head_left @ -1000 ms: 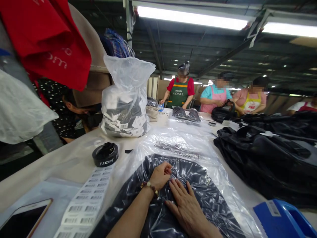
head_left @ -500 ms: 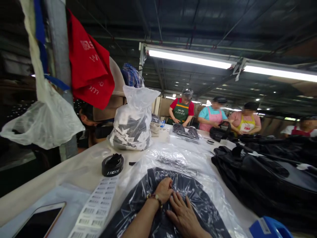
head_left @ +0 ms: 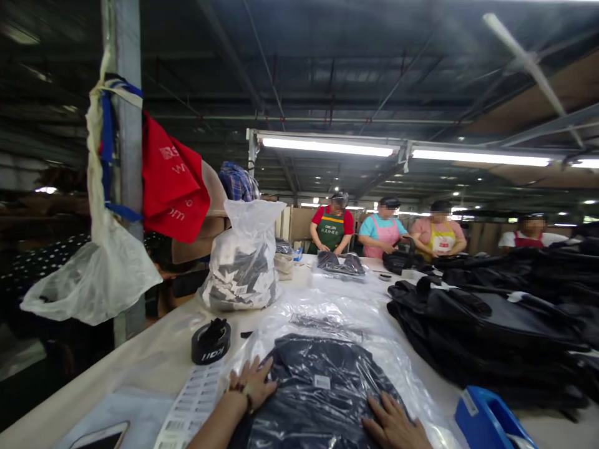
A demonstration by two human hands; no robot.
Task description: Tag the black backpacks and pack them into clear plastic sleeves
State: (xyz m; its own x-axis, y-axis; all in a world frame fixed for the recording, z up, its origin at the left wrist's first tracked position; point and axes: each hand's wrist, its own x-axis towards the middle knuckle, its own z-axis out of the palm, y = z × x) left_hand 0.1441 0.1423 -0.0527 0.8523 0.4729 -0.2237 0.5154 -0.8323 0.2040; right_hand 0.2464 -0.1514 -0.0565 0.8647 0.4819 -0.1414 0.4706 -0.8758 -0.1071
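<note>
One film-wrapped dark item (head_left: 309, 415), front ctr of table (head_left: 159, 346).
L to R: label strip (head_left: 189, 402); L hand (head_left: 255, 382), fingers spread, on item's L edge; white label (head_left: 322, 381) mid-item; R hand (head_left: 392, 425), likewise spread, on R side; blue plastic obj. (head_left: 472, 418) just beyond. Prob. best: press evenly w/ flat palms, ease wrinkles outward from label, slow so nothing snags; mind bracelet (head_left: 246, 393) nr strip.
</note>
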